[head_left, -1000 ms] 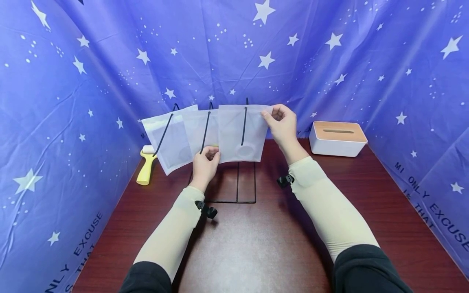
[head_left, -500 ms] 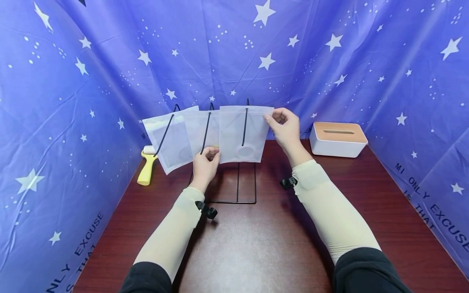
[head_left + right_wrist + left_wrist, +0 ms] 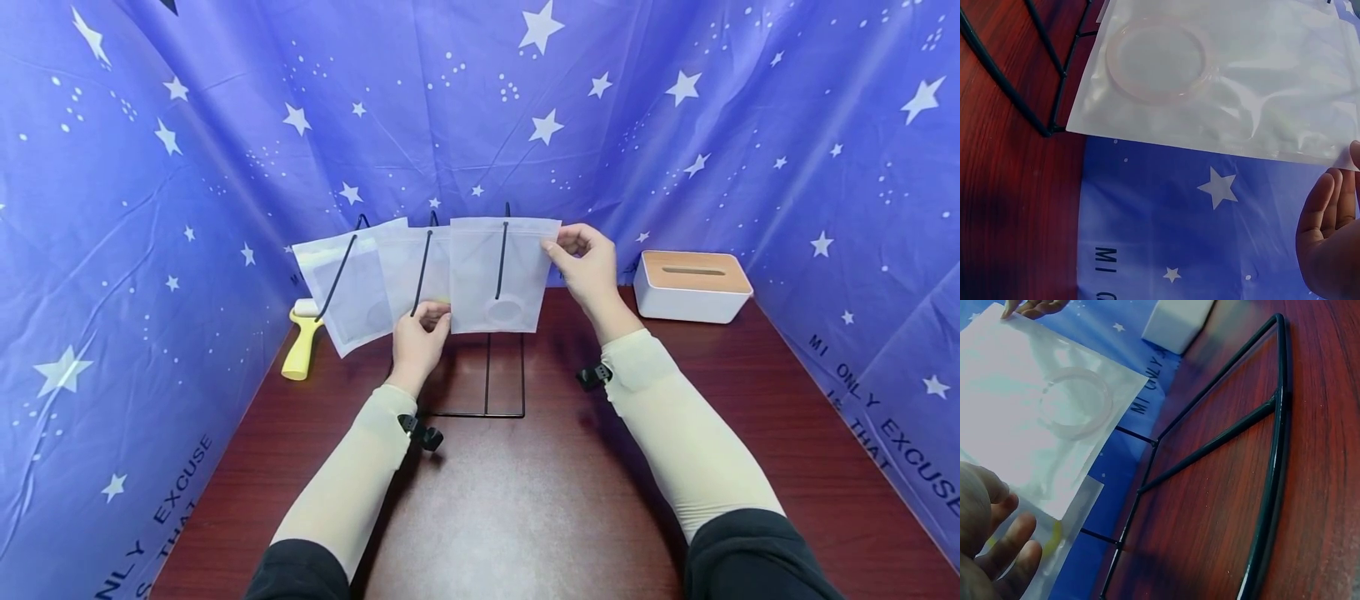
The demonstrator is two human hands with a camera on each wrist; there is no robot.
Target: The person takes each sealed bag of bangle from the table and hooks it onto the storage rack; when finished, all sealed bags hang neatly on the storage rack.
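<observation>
A frosted zip bag [image 3: 480, 267] with a pale ring [image 3: 1075, 403] inside hangs on a hook of the black wire rack [image 3: 523, 375], the rightmost of three bags. My right hand [image 3: 588, 265] pinches its upper right edge between thumb and fingers. At its lower left edge is my left hand [image 3: 420, 337], the thumb on the front and the curled fingers partly hidden. The middle bag [image 3: 401, 267] hangs behind the left hand, with something yellow showing faintly through it. Tilted on its hook, the left bag [image 3: 348, 296] overlaps the middle one.
To the left lies a yellow-handled lint roller [image 3: 300, 346]. A white tissue box [image 3: 690, 287] with a wooden lid stands at the back right. The dark red table [image 3: 525, 500] is enclosed by blue star-patterned curtains [image 3: 450, 100].
Both hands keep their places at the rightmost bag. The right hand has shifted slightly right and down; the bags hang almost the same.
</observation>
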